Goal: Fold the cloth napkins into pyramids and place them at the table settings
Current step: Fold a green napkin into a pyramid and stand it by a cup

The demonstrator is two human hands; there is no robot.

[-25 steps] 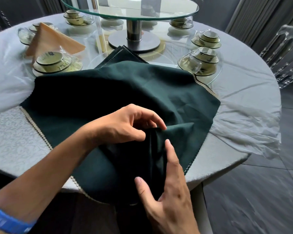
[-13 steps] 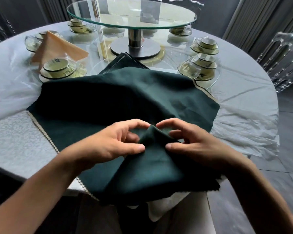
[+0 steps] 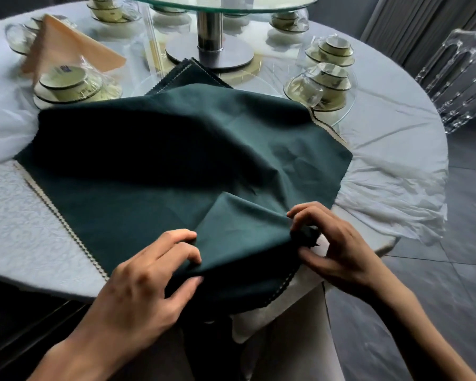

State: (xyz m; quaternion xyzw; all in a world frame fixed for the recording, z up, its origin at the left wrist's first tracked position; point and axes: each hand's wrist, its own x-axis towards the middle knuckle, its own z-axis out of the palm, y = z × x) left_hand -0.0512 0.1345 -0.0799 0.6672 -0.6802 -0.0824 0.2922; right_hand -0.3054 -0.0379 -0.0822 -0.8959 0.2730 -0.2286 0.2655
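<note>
Dark green cloth napkin (image 3: 160, 160) lies spread over the near edge of the surface (image 3: 390, 138), rumpled, near corner folded up into a triangular flap between the two hands. Left hand (image 3: 138, 281) clamped on the flap's left edge: fingers curled over the fold, thumb under it. Right hand (image 3: 338, 243) pinches the flap's right corner, fingertips curled on bunched cloth just off the surface edge. Hands apart, flap stretched between them.

Beyond the hands, under the far edge of the spread napkin: a stack of green napkins (image 3: 193, 75) with a pale stitched trim, partly covered. Beyond that, the steel base (image 3: 209, 53) of a glass turntable (image 3: 220, 4).

Far left of the left hand: a peach napkin (image 3: 63, 48) folded to a pyramid, standing behind a wrapped stack of cup and dishes (image 3: 66, 83). Ahead of the right hand: two more wrapped crockery sets (image 3: 324, 81), clear film on them. Further sets around the far rim, blurred.

Right of the right hand: a clear acrylic chair (image 3: 462, 78), apart from the surface. Grey tiled floor (image 3: 437, 284) below.
</note>
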